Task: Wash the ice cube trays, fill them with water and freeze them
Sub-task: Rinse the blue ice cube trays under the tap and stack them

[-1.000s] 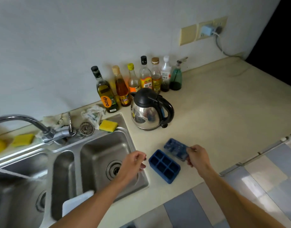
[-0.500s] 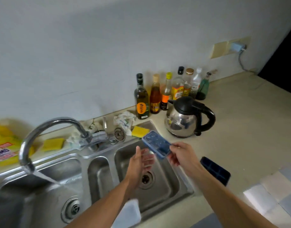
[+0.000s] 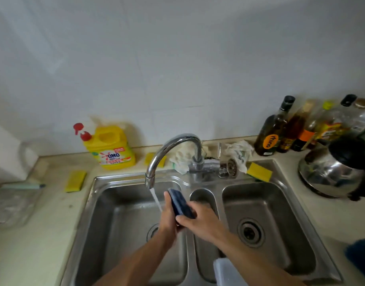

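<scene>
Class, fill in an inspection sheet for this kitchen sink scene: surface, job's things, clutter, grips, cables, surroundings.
Surface: cream counter around a steel sink; tap runs into the left basin.
Job's things: dark blue ice cube tray held over the sink beside the stream; blue thing at right edge, likely another tray.
Clutter: detergent jug, sponges, rag, bottles, kettle.
Grips: left hand flat against the tray; right hand grips its near end.
Cables: nothing seen.
Surroundings: white wall.

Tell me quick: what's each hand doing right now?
Left hand: touches the tray, fingers along its side; grip cannot be told.
Right hand: closed, holding the tray's near end.
</scene>
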`<state>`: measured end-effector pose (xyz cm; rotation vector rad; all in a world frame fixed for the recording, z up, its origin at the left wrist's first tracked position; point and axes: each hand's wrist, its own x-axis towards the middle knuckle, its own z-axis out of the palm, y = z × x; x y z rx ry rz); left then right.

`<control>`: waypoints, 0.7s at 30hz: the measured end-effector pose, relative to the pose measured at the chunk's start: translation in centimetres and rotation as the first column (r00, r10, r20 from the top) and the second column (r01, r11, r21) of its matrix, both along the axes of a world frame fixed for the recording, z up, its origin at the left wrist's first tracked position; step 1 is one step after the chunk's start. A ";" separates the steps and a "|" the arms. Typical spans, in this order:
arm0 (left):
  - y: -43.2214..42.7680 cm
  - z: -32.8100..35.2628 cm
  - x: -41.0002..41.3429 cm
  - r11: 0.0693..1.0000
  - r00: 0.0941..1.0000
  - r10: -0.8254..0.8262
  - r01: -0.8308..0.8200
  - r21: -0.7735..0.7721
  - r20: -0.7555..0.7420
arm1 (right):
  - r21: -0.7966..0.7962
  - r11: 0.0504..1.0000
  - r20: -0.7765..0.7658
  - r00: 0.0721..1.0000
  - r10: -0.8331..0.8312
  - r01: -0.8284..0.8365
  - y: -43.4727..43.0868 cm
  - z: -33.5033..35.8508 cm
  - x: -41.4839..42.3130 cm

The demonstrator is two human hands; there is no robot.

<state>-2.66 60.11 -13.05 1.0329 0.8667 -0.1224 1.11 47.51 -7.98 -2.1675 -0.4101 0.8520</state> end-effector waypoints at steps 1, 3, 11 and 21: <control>0.6 0.0 -0.2 0.999 0.999 0.030 -0.030 0.009 -0.025 | 0.022 1.000 -0.033 0.999 -0.003 0.004 0.7 -0.1 -0.1; 1.7 -0.1 -0.2 0.995 0.993 0.100 -0.098 0.033 -0.069 | 0.058 0.998 -0.077 0.997 -0.010 0.014 1.8 -0.5 0.1; 4.9 -0.2 1.2 0.961 0.956 0.251 -0.228 0.154 -0.149 | 0.118 0.991 -0.081 0.996 -0.047 0.056 6.2 -1.3 1.4; 10.8 -2.1 3.6 0.898 0.979 -0.102 0.168 0.408 -0.178 | 0.113 0.967 -0.073 0.973 -0.220 0.227 10.1 -3.4 1.3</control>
